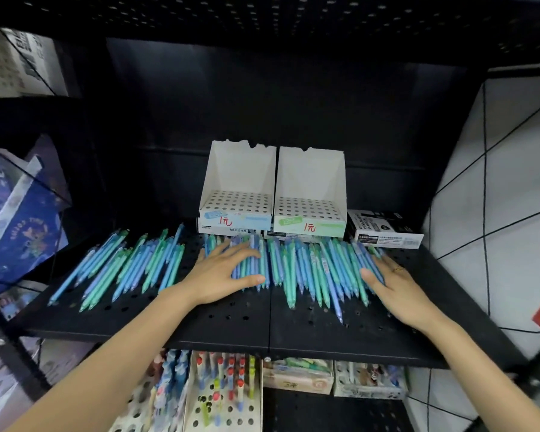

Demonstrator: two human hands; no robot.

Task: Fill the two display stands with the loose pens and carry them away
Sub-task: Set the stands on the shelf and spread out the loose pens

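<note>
Two white cardboard display stands sit side by side at the back of a black shelf (225,319): the left stand (238,182) with a blue label, the right stand (310,185) with a green label. Their hole grids hold no pens. Many blue and green pens lie loose in front: one group (128,263) at the left, a denser pile (306,269) in the middle. My left hand (222,272) rests flat on the pile's left side, fingers spread. My right hand (396,282), with a ring, lies flat at the pile's right edge.
A black-and-white marker box (384,229) stands right of the stands. Blue packages (19,226) lean at the far left. Below the shelf are other pen holders (225,397) with coloured pens. A tiled wall (505,182) bounds the right side.
</note>
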